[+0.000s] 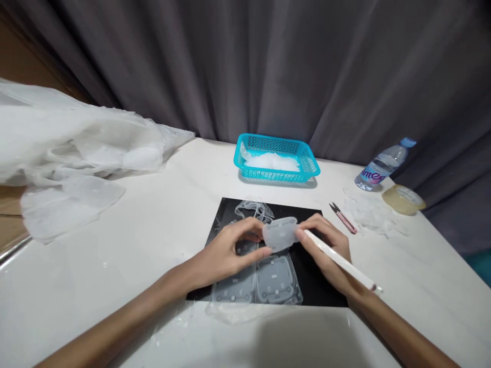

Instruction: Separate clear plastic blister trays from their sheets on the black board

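My left hand [233, 245] pinches a small, translucent plastic piece [281, 234] with rounded corners, by its left side. In my right hand [326, 243] is a white pen-shaped tool [341, 260], slanting back over the wrist; its tip is hidden by the fingers. Those right fingertips also touch the piece's right edge. Below the hands, clear plastic molded parts [275, 280] with rounded square outlines lie on a black mat [318, 291]. Thin clear plastic frames [255, 210] lie at the mat's back, partly behind the held piece.
A blue perforated basket [276, 176] with white pieces stands at the back. To the right are small scissors [343, 219], clear plastic scraps [372, 212], a tape roll [403, 199] and a water bottle [383, 166]. A large plastic bag [76, 138] fills the left, before a grey curtain [245, 66].
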`<state>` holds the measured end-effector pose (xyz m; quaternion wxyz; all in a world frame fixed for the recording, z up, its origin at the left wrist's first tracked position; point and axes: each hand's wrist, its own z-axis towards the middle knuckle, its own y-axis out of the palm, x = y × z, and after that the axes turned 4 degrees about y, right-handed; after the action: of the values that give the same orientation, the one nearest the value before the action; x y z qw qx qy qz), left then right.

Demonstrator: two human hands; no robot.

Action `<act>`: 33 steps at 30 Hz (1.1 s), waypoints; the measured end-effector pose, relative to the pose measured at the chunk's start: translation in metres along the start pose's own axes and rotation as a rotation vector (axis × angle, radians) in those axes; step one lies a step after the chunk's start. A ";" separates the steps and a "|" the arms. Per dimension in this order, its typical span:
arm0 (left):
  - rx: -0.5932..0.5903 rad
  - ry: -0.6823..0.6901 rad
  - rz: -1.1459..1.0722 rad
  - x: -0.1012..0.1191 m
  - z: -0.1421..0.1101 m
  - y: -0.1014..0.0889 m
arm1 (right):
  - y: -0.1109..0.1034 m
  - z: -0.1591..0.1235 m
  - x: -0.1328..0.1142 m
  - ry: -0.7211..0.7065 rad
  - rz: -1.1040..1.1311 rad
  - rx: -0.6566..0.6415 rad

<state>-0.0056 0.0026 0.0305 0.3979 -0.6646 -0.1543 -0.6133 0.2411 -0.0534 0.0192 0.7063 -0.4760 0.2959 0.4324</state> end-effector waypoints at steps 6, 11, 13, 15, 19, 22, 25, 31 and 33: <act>-0.286 0.117 0.444 -0.010 -0.008 -0.016 | -0.035 0.117 0.023 -0.217 -0.321 0.434; -0.273 0.143 0.528 -0.020 -0.006 -0.015 | -0.054 0.206 0.052 -0.326 -0.618 0.123; -0.243 0.161 0.525 -0.024 -0.006 -0.014 | -0.053 0.211 0.060 -0.328 -0.614 -0.010; -0.216 0.162 0.524 -0.026 -0.004 -0.013 | -0.049 0.203 0.062 -0.324 -0.590 -0.060; -0.186 0.162 0.498 -0.027 0.000 -0.014 | -0.040 0.160 0.043 -0.284 -0.510 -0.060; -0.182 0.195 0.450 -0.022 0.001 -0.025 | -0.029 0.113 0.012 -0.226 -0.356 -0.204; -0.200 0.204 0.498 -0.018 -0.002 -0.043 | -0.014 0.067 -0.016 -0.073 -0.180 -0.441; -0.285 0.153 0.607 -0.021 -0.004 -0.058 | 0.025 0.030 -0.021 -0.115 -0.035 -0.716; -0.284 0.160 0.604 -0.024 -0.003 -0.057 | 0.033 0.029 -0.014 -0.146 -0.025 -0.711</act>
<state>-0.0519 0.0436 0.0277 0.4760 -0.6790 0.1680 -0.5331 0.2053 -0.0253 0.0273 0.5211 -0.6633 0.0702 0.5325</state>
